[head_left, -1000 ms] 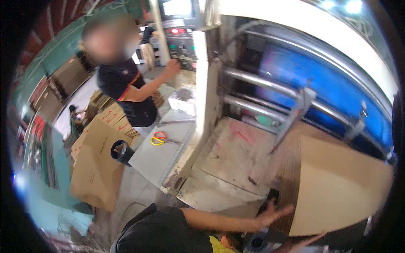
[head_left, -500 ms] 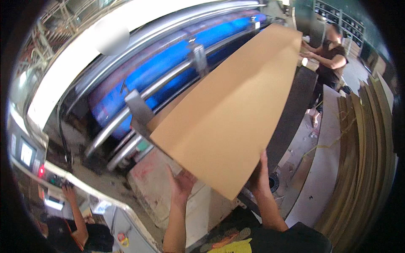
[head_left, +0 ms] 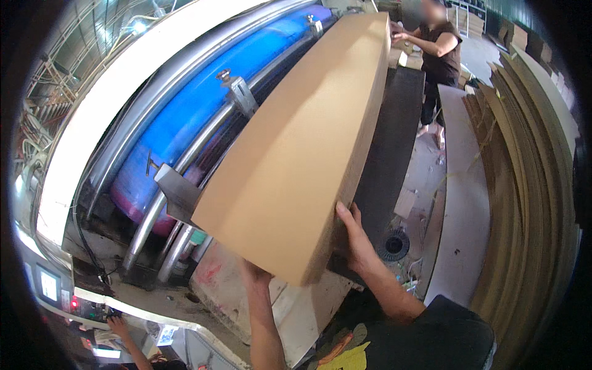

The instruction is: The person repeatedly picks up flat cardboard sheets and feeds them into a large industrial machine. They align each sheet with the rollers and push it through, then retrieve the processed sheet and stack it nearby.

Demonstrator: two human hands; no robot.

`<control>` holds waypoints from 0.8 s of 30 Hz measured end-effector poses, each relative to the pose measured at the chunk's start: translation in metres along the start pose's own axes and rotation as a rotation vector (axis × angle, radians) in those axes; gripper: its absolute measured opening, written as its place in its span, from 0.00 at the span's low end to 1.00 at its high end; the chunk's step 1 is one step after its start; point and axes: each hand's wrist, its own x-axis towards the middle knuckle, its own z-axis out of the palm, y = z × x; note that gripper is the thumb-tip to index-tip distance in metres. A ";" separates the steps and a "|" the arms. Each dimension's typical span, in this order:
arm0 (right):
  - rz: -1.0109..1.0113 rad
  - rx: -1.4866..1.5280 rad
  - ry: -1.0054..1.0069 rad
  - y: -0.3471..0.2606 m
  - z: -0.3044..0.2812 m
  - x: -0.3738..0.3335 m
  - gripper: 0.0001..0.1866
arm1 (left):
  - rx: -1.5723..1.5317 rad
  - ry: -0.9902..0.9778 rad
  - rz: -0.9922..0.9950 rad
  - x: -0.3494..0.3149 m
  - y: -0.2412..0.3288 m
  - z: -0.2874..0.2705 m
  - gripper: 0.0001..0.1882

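Observation:
A long, thick stack of brown cardboard sheets (head_left: 296,142) lies slanted in front of me, its near end toward my body. My left hand (head_left: 256,274) grips the near left edge, its fingers mostly hidden under the cardboard. On the near right side, my right hand (head_left: 353,237) holds the stack, thumb against the side and the other fingers out of sight. Along the stack's left runs a machine with a blue roller (head_left: 185,132) and metal rods. A metal guide plate (head_left: 179,192) stands against the stack's left edge.
A co-worker (head_left: 441,52) stands past the far end, hands near the stack. Tall cardboard piles (head_left: 524,185) rise on the right. A black surface (head_left: 394,148) runs along the stack's right. At lower left, another person's hand (head_left: 117,324) reaches a control panel (head_left: 92,311).
My left hand has gone from beside the near edge, fingers apart, to under it. The stack's thick right side now shows. The whole view has shifted.

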 end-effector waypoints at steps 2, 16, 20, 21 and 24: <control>-0.056 0.019 -0.037 -0.002 0.006 -0.005 0.68 | -0.025 -0.039 0.008 0.002 0.006 -0.007 0.34; -0.030 0.022 0.061 0.031 -0.072 -0.043 0.52 | -0.286 -0.013 -0.080 -0.051 -0.026 0.014 0.45; -0.095 0.013 0.083 0.037 -0.107 -0.073 0.49 | -0.080 -0.066 -0.013 -0.051 -0.040 0.016 0.48; -0.095 0.030 0.108 0.040 -0.114 -0.079 0.49 | -0.046 -0.170 -0.003 -0.052 -0.043 0.013 0.49; -0.099 0.045 0.180 0.049 -0.133 -0.097 0.49 | 0.367 -0.171 0.002 -0.068 -0.059 -0.006 0.49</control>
